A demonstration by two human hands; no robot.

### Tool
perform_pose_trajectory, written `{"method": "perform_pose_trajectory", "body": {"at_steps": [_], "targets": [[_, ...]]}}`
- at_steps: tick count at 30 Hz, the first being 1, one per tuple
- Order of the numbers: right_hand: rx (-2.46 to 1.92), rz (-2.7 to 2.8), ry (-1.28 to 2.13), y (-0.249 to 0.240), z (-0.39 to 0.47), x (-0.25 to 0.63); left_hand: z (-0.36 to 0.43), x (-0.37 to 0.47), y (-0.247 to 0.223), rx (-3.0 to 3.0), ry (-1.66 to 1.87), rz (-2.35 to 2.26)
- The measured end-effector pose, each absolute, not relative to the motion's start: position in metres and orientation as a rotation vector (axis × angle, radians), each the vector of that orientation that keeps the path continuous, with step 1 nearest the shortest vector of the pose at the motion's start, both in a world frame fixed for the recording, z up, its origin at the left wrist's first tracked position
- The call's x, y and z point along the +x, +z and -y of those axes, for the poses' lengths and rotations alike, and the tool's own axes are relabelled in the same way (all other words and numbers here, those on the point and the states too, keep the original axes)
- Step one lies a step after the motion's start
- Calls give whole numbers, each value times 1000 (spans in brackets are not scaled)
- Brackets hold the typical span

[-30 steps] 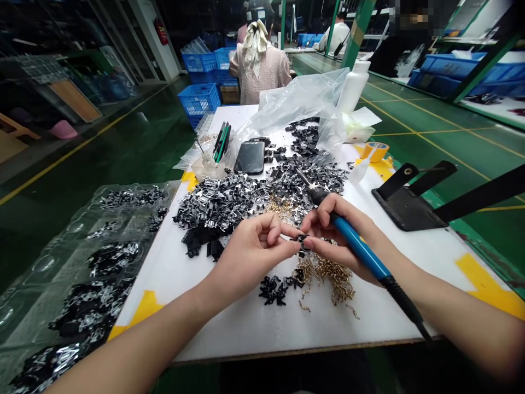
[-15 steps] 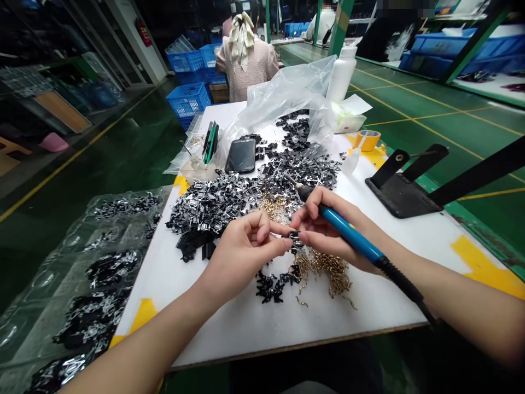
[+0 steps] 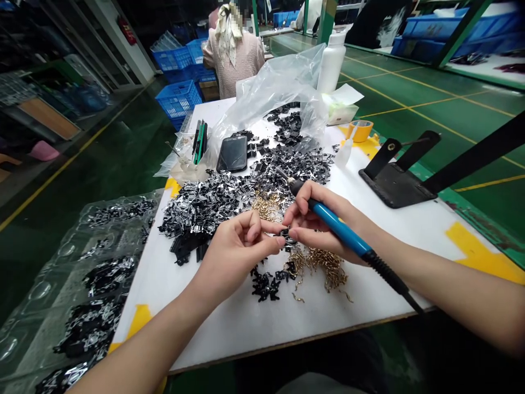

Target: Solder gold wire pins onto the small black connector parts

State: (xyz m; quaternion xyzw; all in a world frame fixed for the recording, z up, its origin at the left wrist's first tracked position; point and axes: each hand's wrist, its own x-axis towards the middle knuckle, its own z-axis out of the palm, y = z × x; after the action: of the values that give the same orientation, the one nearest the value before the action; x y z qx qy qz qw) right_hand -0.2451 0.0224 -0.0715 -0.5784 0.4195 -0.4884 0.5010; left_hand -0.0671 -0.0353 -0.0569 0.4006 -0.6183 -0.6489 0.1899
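Observation:
My left hand (image 3: 241,249) pinches a small black part (image 3: 289,235) between thumb and index finger. The fingertips of my right hand (image 3: 324,224) meet the same part from the other side. Across that right hand lies a blue soldering iron (image 3: 338,225), its metal tip pointing up and away to the left, clear of the part. Just below the hands are gold-coloured bent pins (image 3: 330,265) and a small cluster of black pieces (image 3: 264,284). Beyond the fingers lie more gold pins (image 3: 266,203) and a heap of black and silver parts (image 3: 205,202).
A phone (image 3: 232,153), a plastic bag (image 3: 270,82), a white bottle (image 3: 331,63) and orange tape (image 3: 360,131) stand farther back. At the right is a black metal stand (image 3: 397,180). Clear trays (image 3: 74,262) of parts flank the table's left side. A person (image 3: 233,54) sits ahead.
The whole scene has shifted slightly left in view as the camera turned. Both hands keep the small part between them, and the soldering iron stays in the right hand.

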Motion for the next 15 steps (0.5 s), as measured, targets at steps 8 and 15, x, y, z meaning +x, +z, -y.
{"method": "perform_pose_trajectory", "body": {"at_steps": [8, 15], "targets": [[-1438, -1033, -1167, -57, -26, -244, 37, -64, -58, 1095, -1907, 1672], [-1455, -1065, -1143, -55, -27, -244, 39, -63, -59, 1094, -1888, 1698]]}}
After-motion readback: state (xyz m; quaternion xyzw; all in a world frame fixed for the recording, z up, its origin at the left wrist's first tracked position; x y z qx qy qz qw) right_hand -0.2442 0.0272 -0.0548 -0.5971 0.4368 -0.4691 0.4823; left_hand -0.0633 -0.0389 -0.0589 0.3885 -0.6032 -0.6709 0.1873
